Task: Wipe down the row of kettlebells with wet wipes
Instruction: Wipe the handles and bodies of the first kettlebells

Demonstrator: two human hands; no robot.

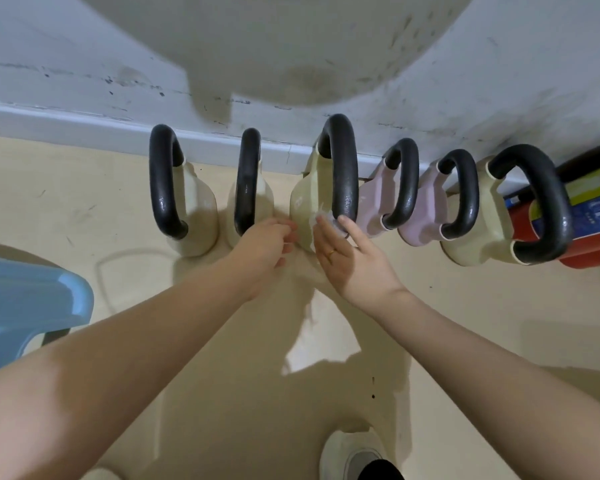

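Both hands reach out to the third kettlebell from the left (307, 199), a cream one with a tall black handle (343, 171). The right hand (350, 258) has its palm turned left and its fingers straight, and they press a crumpled wet wipe (321, 218) against the near base of that handle. The left hand (267, 251) is just left of it, fingers loosely curled at the near side of the kettlebell's body; whether it holds anything cannot be told.

Six kettlebells stand in a row on the beige floor (84, 209) along the scuffed white wall (84, 64): two cream ones (198, 216) on the left, the one being wiped, two pink ones (374, 199) to its right, then a cream one (475, 220). A red fire extinguisher (589, 216) lies at the far right. A blue plastic object (25, 306) sits near left, and a white shoe (350, 455) shows at the near edge.
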